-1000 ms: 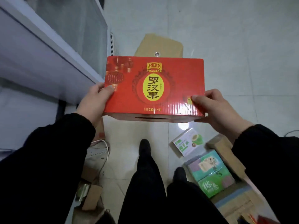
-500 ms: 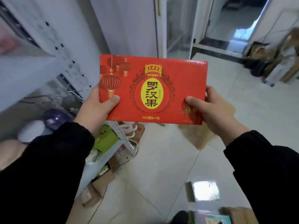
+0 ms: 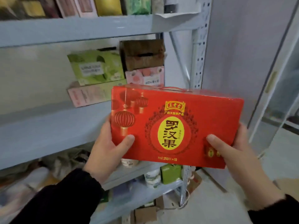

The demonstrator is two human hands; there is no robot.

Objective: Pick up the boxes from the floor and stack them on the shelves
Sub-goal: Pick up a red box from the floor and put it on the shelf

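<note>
Moved since: half a second ago the person was looking towards the doorway and the tiles. Now they face the shelves, and the red box [image 3: 176, 126], held at the same two lower corners, hangs in front of the middle shelf [image 3: 48, 126] rather than over the floor [image 3: 218, 199].
Red box: in the air, upright, printed face towards the person and carry handle on top. From where I stand it does not look to be resting on any board.
Left hand [image 3: 106, 152]: clamped on the lower left corner, thumb flat on the front. Its other fingers are behind the box and hidden.
Right hand [image 3: 234, 152]: clamped on the lower right corner the same way, thumb on the front, the rest out of sight.
Middle shelf: a green box [image 3: 95, 67] sits on a flat pink box [image 3: 90, 94]. Just beside them a brown carton [image 3: 142, 54] sits on another pink box [image 3: 145, 77], close to the upright post [image 3: 198, 62]. Left of these the board is bare.
Step in hand: I'd say the pick-up and carry are finished, and this is the approach for setting the box down.
Next move: probably shift it left towards the bare board, lift the bottom edge over the shelf lip, slide it in and let go. It should stay level and pass under the upper shelf [image 3: 72, 29].
</note>
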